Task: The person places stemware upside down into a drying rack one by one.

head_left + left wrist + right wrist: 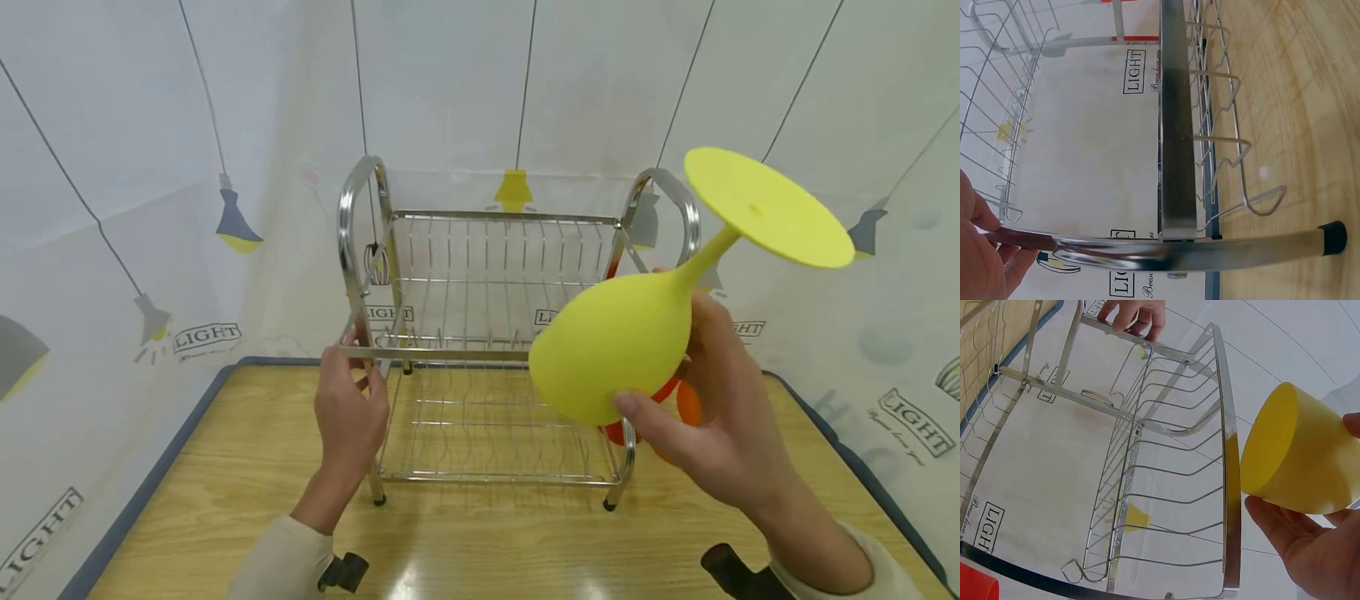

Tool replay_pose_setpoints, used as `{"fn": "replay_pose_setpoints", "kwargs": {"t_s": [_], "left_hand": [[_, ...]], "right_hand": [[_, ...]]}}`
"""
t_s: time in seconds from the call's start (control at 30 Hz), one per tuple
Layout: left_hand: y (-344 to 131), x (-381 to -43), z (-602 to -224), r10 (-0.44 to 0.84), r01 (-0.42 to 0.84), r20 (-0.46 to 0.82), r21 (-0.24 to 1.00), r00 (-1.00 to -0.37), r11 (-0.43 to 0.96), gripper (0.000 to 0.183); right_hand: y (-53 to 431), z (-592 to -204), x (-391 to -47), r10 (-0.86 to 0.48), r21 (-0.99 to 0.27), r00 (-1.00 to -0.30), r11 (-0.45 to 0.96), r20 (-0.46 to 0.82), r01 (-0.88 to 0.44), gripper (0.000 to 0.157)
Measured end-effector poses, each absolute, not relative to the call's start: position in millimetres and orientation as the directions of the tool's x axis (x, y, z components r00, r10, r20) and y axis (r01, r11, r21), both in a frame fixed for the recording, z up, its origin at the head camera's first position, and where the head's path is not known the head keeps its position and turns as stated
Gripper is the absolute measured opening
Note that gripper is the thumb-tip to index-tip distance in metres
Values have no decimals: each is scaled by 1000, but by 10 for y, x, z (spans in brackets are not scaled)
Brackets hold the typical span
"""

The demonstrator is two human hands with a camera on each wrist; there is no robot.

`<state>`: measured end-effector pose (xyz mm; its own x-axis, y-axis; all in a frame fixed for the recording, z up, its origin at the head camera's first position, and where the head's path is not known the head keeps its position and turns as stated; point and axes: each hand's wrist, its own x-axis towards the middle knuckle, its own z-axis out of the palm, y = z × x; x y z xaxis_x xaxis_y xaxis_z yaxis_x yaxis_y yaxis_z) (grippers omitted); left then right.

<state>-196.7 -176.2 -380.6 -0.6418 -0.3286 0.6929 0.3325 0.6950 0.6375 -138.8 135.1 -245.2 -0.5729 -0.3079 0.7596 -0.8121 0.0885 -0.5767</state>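
My right hand (720,400) grips a yellow plastic goblet (622,342) by its bowl, in front of the right side of a two-tier metal dish rack (450,355). The goblet tilts, its round foot up to the right. In the right wrist view the mouth of the goblet (1297,450) faces left, beside the rack's upper rail. My left hand (348,408) holds the rack's frame at the left front, near the upper tier. The left wrist view has the fingers of my left hand (982,244) around the chrome tube. Wire slots fill both tiers.
A red object (618,431) and an orange one (687,404) stand by the rack's right side, mostly hidden by my right hand and the goblet. The rack stands on a wooden table (225,500) with a blue edge. Lamp-printed white sheeting (450,83) hangs behind.
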Motion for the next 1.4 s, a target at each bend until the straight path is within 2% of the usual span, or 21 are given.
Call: {"fn": "replay_pose_setpoints", "kwargs": {"t_s": [0.13, 0.23, 0.47, 0.8, 0.97, 1.4], "left_hand": [[-1771, -1976, -3781, -325, 315, 658, 661, -679, 681, 35], [-1778, -1978, -3759, -321, 306, 626, 686, -711, 660, 38], [-1799, -1974, -3720, -301, 284, 580, 706, -757, 648, 39], [-1811, -1962, -3737, -272, 286, 599, 670, -753, 685, 40], [-1813, -1952, -3729, -262, 292, 620, 646, -739, 705, 42], [-1815, -1959, -3755, -267, 289, 614, 654, -742, 699, 40]], "right_hand": [[1364, -2375, -1461, -302, -549, -625, 303, 720, -779, 85], [1362, -2335, -1550, -289, -534, -641, 370, 711, -760, 84], [1354, -2241, -1723, -272, -605, -744, 446, 610, -659, 76], [1361, -2193, -1865, -272, -654, -833, 522, 481, -548, 74], [1324, -2173, -1940, -265, -644, -854, 567, 447, -513, 73], [1294, -2130, -2162, -275, -589, -852, 627, 446, -510, 77]]}}
